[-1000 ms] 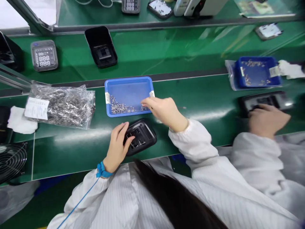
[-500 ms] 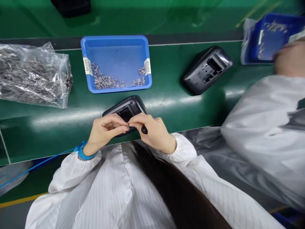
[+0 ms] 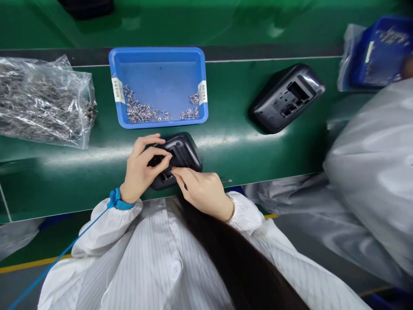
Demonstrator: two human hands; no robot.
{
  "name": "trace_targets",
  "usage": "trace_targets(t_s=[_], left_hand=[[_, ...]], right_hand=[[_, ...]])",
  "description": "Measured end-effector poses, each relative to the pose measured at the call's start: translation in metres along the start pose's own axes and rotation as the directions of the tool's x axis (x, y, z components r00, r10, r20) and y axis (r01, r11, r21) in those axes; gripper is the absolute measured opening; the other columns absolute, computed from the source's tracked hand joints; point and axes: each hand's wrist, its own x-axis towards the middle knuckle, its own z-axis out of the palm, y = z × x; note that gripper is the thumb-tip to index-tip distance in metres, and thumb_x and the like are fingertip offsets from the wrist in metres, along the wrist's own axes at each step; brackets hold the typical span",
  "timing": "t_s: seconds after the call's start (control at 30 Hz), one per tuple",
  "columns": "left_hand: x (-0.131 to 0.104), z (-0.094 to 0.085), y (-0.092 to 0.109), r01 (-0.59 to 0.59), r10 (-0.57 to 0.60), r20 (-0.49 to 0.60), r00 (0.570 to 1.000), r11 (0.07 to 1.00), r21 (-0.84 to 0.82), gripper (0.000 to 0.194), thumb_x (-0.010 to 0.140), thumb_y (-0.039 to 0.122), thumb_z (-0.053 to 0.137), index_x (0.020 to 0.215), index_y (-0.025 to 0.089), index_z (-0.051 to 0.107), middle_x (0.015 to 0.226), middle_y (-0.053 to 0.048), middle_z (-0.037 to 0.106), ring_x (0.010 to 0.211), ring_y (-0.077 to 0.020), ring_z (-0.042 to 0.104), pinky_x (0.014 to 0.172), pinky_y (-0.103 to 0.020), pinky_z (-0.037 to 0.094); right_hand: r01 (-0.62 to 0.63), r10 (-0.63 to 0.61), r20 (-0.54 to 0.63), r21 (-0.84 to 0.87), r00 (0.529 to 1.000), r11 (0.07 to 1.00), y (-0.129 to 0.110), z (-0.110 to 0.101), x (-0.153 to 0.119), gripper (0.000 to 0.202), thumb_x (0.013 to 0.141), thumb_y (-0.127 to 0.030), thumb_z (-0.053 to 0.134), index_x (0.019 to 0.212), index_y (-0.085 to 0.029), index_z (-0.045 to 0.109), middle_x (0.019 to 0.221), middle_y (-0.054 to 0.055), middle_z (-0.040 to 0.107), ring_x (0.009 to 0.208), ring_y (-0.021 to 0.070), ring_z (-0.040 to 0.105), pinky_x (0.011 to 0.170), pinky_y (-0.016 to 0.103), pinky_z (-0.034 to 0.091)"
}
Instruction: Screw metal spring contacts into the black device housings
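Note:
A black plastic device housing (image 3: 189,154) lies on the bench close to my body, its open battery compartment facing up. My left hand (image 3: 140,165) rests over its left side. Thumb and index finger pinch together above the compartment, on something too small to make out. My right hand (image 3: 206,191) is closed at the near edge, fingertips inside the compartment area. Tucked in that hand is a black-handled tool; its thin metal shaft (image 3: 227,181) sticks out to the right. Beyond the housing, a blue tray (image 3: 158,125) holds many small metal spring-like contacts (image 3: 140,111).
A clear plastic bag (image 3: 45,103) full of metal parts lies left. To the right is another black housing (image 3: 285,99), compartment up. A co-worker's sleeve (image 3: 374,150) and a second blue tray (image 3: 361,73) are at far right. A blue wrist cord (image 3: 80,234) trails from my left wrist.
My hands, pinched together in front of the housing before, have moved apart onto its compartment. The tool in my right hand now points right. The co-worker's arm has shifted right.

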Motion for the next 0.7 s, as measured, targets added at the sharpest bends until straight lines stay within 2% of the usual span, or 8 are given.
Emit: trace_targets(t_s=[0.13, 0.27, 0.4, 0.47, 0.53, 0.6, 0.63, 0.7], left_hand=[[0.006, -0.004, 0.0, 0.036, -0.032, 0.083, 0.996, 0.998, -0.044, 0.007, 0.09, 0.026, 0.065, 0.088, 0.02, 0.066, 0.103, -0.004, 0.063, 0.104, -0.0195, 0.063, 0.097, -0.038, 0.052], [0.009, -0.007, -0.012, -0.077, 0.082, 0.167, 0.983, 0.996, -0.038, 0.009, 0.095, 0.027, 0.059, 0.099, 0.022, 0.065, 0.106, -0.004, 0.062, 0.109, -0.0203, 0.061, 0.101, -0.041, 0.05], [0.009, -0.005, -0.024, -0.172, 0.188, 0.173, 0.967, 0.98, -0.103, 0.008, 0.095, 0.026, 0.06, 0.102, 0.024, 0.063, 0.107, -0.003, 0.063, 0.111, -0.0198, 0.061, 0.102, -0.04, 0.049], [0.01, -0.004, -0.025, -0.123, 0.142, 0.18, 0.973, 0.986, -0.114, 0.013, 0.094, 0.028, 0.062, 0.106, 0.024, 0.061, 0.116, -0.005, 0.061, 0.115, -0.0205, 0.06, 0.103, -0.041, 0.049], [0.012, -0.004, -0.023, -0.035, 0.06, 0.23, 0.971, 0.993, -0.112, 0.031, 0.093, 0.034, 0.062, 0.122, 0.023, 0.056, 0.14, -0.01, 0.05, 0.125, -0.0232, 0.055, 0.106, -0.041, 0.048], [0.015, -0.003, -0.019, 0.011, 0.013, 0.324, 0.946, 0.997, -0.074, 0.048, 0.094, 0.038, 0.058, 0.138, 0.023, 0.046, 0.154, -0.011, 0.036, 0.133, -0.0264, 0.049, 0.108, -0.041, 0.046], [0.017, -0.002, -0.016, 0.012, 0.002, 0.373, 0.928, 0.999, -0.034, 0.052, 0.096, 0.039, 0.054, 0.144, 0.023, 0.042, 0.155, -0.011, 0.035, 0.135, -0.0273, 0.047, 0.109, -0.042, 0.046], [0.02, 0.0, -0.011, -0.017, -0.016, 0.448, 0.894, 0.997, 0.07, 0.051, 0.1, 0.038, 0.044, 0.148, 0.021, 0.039, 0.15, -0.011, 0.044, 0.135, -0.0284, 0.048, 0.11, -0.044, 0.043]], right_hand=[[0.011, -0.011, 0.003, -0.007, 1.0, 1.0, 0.001, -0.002, 0.002, 0.016, 0.094, -0.015, 0.051, 0.103, -0.019, 0.064, 0.09, -0.005, 0.074, 0.063, 0.0059, 0.065, 0.05, 0.026, 0.035], [0.033, -0.032, 0.022, -0.013, 0.999, 0.999, 0.004, -0.005, 0.002, 0.015, 0.095, -0.016, 0.051, 0.104, -0.018, 0.063, 0.091, -0.003, 0.075, 0.061, 0.0065, 0.063, 0.047, 0.027, 0.031], [0.023, -0.023, 0.049, -0.001, 0.999, 1.0, 0.004, -0.002, 0.0, 0.017, 0.096, -0.018, 0.05, 0.105, -0.019, 0.064, 0.092, -0.003, 0.075, 0.062, 0.0066, 0.064, 0.048, 0.026, 0.032], [0.028, -0.028, 0.046, 0.002, 0.999, 1.0, 0.004, 0.002, 0.0, 0.018, 0.096, -0.017, 0.05, 0.105, -0.018, 0.064, 0.093, -0.003, 0.075, 0.064, 0.0067, 0.065, 0.049, 0.026, 0.033], [0.042, -0.042, 0.05, 0.0, 0.998, 0.999, 0.006, 0.002, 0.002, 0.02, 0.096, -0.016, 0.048, 0.107, -0.018, 0.065, 0.096, -0.002, 0.075, 0.065, 0.0068, 0.065, 0.049, 0.025, 0.034], [0.073, -0.076, 0.093, 0.037, 0.993, 0.997, 0.009, -0.008, 0.005, 0.022, 0.099, -0.018, 0.047, 0.109, -0.017, 0.066, 0.101, 0.0, 0.074, 0.07, 0.0071, 0.067, 0.051, 0.023, 0.036], [0.066, -0.077, 0.119, 0.089, 0.99, 0.994, 0.012, -0.018, 0.007, 0.022, 0.1, -0.022, 0.047, 0.107, -0.018, 0.067, 0.102, 0.0, 0.074, 0.073, 0.0074, 0.067, 0.052, 0.021, 0.038], [-0.009, -0.028, 0.167, 0.217, 0.986, 0.976, 0.017, -0.049, 0.01, 0.025, 0.1, -0.032, 0.049, 0.1, -0.02, 0.07, 0.095, 0.0, 0.074, 0.076, 0.0084, 0.068, 0.057, 0.019, 0.043]])
